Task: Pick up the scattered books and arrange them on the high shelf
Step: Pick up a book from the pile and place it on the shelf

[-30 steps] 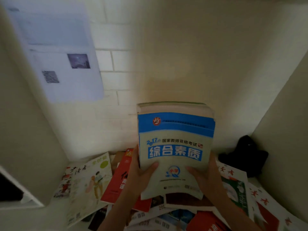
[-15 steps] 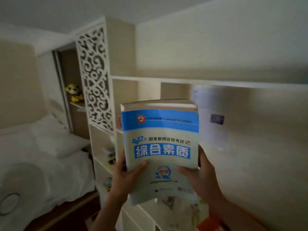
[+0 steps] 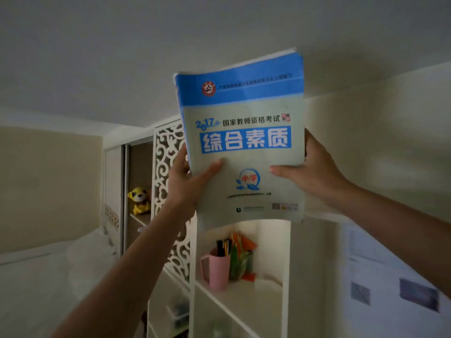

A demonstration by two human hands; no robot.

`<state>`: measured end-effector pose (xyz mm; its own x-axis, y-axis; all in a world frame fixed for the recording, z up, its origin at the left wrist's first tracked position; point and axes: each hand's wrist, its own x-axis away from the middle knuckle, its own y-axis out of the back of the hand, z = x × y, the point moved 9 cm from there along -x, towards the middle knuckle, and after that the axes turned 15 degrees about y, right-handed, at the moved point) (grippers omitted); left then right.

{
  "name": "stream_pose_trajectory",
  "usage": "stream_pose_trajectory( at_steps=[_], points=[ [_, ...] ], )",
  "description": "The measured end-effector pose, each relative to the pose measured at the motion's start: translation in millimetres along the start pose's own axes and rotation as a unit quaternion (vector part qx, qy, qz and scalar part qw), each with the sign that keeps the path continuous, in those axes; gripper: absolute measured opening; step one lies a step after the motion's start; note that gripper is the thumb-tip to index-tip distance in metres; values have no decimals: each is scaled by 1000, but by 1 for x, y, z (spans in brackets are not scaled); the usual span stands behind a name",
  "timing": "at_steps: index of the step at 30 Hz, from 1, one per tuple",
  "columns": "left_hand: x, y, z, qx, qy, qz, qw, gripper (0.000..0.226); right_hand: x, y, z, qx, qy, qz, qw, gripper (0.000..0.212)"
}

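Observation:
A thick pale book (image 3: 244,132) with a blue top band and blue Chinese title is held upright, high in front of the ceiling. My left hand (image 3: 186,181) grips its left edge, thumb across the cover. My right hand (image 3: 314,172) grips its right edge, thumb on the cover. The book's lower part hides the top board of the white shelf unit (image 3: 288,252). The other scattered books are out of view.
A pink cup (image 3: 217,269) of pens and coloured paper stands in the shelf compartment below the book. A white carved lattice panel (image 3: 168,167) rises at the left. A yellow plush toy (image 3: 139,200) sits in a brown cabinet. Papers (image 3: 395,274) hang on the right wall.
Both hands have lifted the book from above the scattered pile up toward the ceiling. My view has swung up and left, from the desk corner to the shelf unit.

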<state>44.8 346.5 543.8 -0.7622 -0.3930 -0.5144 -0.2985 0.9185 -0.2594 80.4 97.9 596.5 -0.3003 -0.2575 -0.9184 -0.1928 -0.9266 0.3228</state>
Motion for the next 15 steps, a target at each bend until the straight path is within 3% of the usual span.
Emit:
stream_pose_trajectory(
  at_steps=[8, 15],
  points=[
    [-115, -48, 38, 6, 21, 38, 999, 65, -67, -23, -120, -39, -74, -4, 996, 75],
    [-181, -47, 78, -17, 47, 22, 998, 64, -92, -69, -205, -63, -145, 7, 987, 73]
  ],
)
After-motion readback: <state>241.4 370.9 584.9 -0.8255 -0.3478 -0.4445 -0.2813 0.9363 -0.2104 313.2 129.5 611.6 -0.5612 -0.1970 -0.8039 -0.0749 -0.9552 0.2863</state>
